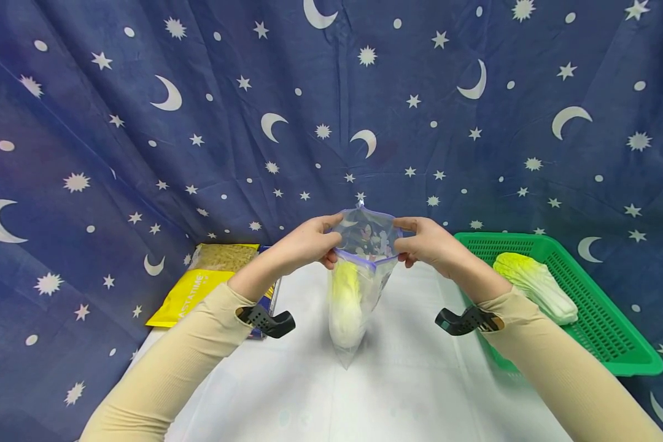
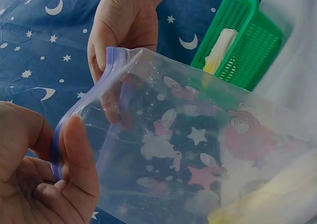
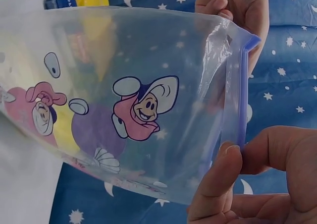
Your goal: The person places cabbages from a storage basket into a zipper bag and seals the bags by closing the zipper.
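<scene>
A clear zip bag (image 1: 377,273) with a purple-blue zip edge and cartoon prints hangs between the two hands, its mouth spread apart. Inside it stands a napa cabbage (image 1: 345,310), pale white below and yellow-green at the top. On the left side of the mouth, the left hand (image 1: 312,240) pinches the zip edge between thumb and fingers. Opposite, the right hand (image 1: 428,244) pinches the other side of the rim. The right wrist view shows the bag's printed figures (image 3: 143,107) close up; the left wrist view shows the cabbage (image 2: 270,194) dimly through the plastic.
At the right, a green basket (image 1: 630,344) holds another napa cabbage (image 1: 536,288). A yellow pasta packet (image 1: 190,294) and a dark blue box (image 1: 265,299) lie at the left, partly behind the left arm. A star-and-moon curtain (image 1: 331,92) hangs behind the white tabletop (image 1: 398,393).
</scene>
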Demonstrator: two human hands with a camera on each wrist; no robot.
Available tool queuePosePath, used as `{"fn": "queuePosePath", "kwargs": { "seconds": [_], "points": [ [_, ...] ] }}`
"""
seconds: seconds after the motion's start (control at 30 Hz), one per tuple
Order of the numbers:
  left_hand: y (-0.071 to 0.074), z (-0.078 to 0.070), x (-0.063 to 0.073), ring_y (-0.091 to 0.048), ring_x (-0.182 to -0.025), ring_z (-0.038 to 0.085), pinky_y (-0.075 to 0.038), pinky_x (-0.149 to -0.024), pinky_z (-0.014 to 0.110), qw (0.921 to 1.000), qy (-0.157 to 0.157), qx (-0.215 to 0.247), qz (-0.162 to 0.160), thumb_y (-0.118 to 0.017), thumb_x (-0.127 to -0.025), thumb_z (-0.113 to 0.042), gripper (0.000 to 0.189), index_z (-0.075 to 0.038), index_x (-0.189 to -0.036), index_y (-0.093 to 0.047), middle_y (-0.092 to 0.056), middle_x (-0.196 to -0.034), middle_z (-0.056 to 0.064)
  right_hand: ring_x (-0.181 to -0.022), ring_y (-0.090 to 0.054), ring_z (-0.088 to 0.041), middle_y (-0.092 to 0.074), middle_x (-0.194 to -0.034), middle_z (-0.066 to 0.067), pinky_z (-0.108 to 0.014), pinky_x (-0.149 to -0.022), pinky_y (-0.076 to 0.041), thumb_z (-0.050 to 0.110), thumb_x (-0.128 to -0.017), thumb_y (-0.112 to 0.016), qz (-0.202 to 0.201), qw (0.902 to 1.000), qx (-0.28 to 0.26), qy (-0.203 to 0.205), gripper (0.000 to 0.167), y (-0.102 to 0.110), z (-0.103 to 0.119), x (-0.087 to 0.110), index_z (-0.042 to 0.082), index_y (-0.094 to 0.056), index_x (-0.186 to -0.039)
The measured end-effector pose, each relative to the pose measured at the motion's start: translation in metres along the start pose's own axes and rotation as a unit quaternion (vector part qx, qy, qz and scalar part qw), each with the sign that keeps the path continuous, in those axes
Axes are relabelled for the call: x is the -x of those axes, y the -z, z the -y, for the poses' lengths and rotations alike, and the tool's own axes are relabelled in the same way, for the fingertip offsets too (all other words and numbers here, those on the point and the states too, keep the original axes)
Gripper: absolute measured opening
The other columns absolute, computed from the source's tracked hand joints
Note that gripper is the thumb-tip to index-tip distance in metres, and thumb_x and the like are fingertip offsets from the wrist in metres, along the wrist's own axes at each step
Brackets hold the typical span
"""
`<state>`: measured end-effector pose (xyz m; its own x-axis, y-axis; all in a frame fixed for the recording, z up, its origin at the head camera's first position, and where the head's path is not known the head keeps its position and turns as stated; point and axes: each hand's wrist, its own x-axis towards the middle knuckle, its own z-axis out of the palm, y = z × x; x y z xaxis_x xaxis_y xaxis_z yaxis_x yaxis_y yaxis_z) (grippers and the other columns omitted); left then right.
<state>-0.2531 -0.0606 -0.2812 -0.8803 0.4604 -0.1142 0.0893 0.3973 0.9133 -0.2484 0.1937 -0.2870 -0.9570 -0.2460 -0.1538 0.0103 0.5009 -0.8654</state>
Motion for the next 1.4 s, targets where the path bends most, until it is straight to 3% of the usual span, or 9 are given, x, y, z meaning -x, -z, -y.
{"fn": "queuePosePath", "kwargs": {
  "seconds": [0.13,0.33,0.53,0.77,1.0,1.1,1.17,1.23,1.4],
  "points": [
    [0.002,0.000,0.001,-0.060,-0.071,0.019,-0.058,-0.069,0.031,1.0000,-0.002,0.003,-0.003,-0.043,-0.100,-0.008,0.067,-0.010,-0.163,-0.023,-0.033,-0.162,0.004,-0.076,-0.058,-0.023,-0.044,-0.148,-0.022,-0.035,-0.072,-0.056,-0.001,-0.087,-0.056,0.002,1.0000,-0.003,-0.007,0.077,-0.002,-0.002,-0.002,-0.002,-0.028,-0.159],
    [0.007,0.001,0.002,-0.061,-0.070,0.021,-0.053,-0.061,0.028,0.9999,0.004,-0.011,-0.010,-0.043,-0.100,-0.009,0.067,-0.015,-0.164,-0.023,-0.050,-0.138,0.010,-0.073,-0.059,-0.024,-0.049,-0.138,-0.023,-0.034,-0.071,-0.057,-0.002,-0.087,-0.057,0.006,1.0000,0.003,-0.007,0.077,-0.013,-0.009,-0.007,-0.002,-0.029,-0.159],
    [0.010,0.001,0.003,-0.060,-0.067,0.018,-0.060,-0.070,0.032,0.9992,0.010,-0.033,-0.019,-0.044,-0.099,-0.009,0.068,-0.013,-0.164,-0.023,-0.038,-0.158,0.005,-0.070,-0.060,-0.022,-0.054,-0.121,-0.022,-0.034,-0.070,-0.058,-0.002,-0.087,-0.059,0.013,0.9999,0.001,-0.008,0.076,-0.028,-0.020,-0.015,-0.002,-0.031,-0.158],
    [0.010,0.007,0.003,-0.056,-0.066,0.017,-0.058,-0.070,0.032,0.9982,0.020,-0.057,-0.008,-0.044,-0.102,-0.009,0.067,-0.011,-0.164,-0.019,-0.026,-0.166,0.003,-0.071,-0.061,-0.023,-0.050,-0.138,-0.023,-0.032,-0.068,-0.059,-0.003,-0.085,-0.060,0.021,0.9992,-0.034,-0.006,0.076,-0.046,-0.038,-0.024,-0.003,-0.034,-0.157],
    [0.005,0.013,-0.001,-0.056,-0.065,0.018,-0.060,-0.068,0.034,0.9958,0.017,-0.088,0.017,-0.045,-0.101,-0.009,0.068,-0.008,-0.164,-0.020,-0.041,-0.151,0.017,-0.083,-0.063,-0.027,-0.047,-0.146,-0.022,-0.036,-0.069,-0.060,0.000,-0.085,-0.059,0.015,0.9998,-0.013,-0.001,0.075,-0.050,-0.051,-0.025,-0.002,-0.035,-0.157],
    [0.003,0.013,-0.003,-0.057,-0.068,0.019,-0.060,-0.069,0.035,0.9928,0.017,-0.114,0.032,-0.047,-0.100,-0.010,0.070,-0.008,-0.164,-0.019,-0.028,-0.162,0.016,-0.086,-0.062,-0.029,-0.045,-0.147,-0.022,-0.038,-0.068,-0.060,0.003,-0.086,-0.058,0.017,0.9998,0.006,0.006,0.076,-0.048,-0.057,-0.023,0.004,-0.035,-0.159],
    [0.001,0.013,-0.004,-0.057,-0.070,0.020,-0.060,-0.068,0.035,0.9908,0.016,-0.128,0.040,-0.048,-0.099,-0.010,0.072,-0.008,-0.164,-0.019,-0.009,-0.171,0.007,-0.084,-0.060,-0.028,-0.045,-0.143,-0.021,-0.037,-0.066,-0.059,0.004,-0.088,-0.058,0.023,0.9995,0.016,0.015,0.076,-0.047,-0.060,-0.023,0.007,-0.033,-0.160],
    [-0.001,0.013,-0.005,-0.057,-0.070,0.021,-0.060,-0.067,0.035,0.9895,0.015,-0.137,0.044,-0.049,-0.097,-0.009,0.074,-0.008,-0.164,-0.018,0.000,-0.172,0.004,-0.082,-0.058,-0.027,-0.043,-0.143,-0.020,-0.037,-0.064,-0.057,0.005,-0.088,-0.056,0.028,0.9991,0.022,0.023,0.078,-0.047,-0.063,-0.023,0.010,-0.031,-0.161],
    [-0.007,0.021,-0.010,-0.058,-0.068,0.020,-0.062,-0.069,0.040,0.9909,-0.001,-0.129,0.037,-0.049,-0.093,-0.007,0.075,-0.004,-0.163,-0.021,-0.005,-0.172,0.005,-0.077,-0.058,-0.025,-0.038,-0.154,-0.017,-0.037,-0.063,-0.057,0.003,-0.086,-0.053,0.025,0.9991,0.021,0.027,0.082,-0.047,-0.069,-0.024,0.007,-0.024,-0.163]
  ]
}}
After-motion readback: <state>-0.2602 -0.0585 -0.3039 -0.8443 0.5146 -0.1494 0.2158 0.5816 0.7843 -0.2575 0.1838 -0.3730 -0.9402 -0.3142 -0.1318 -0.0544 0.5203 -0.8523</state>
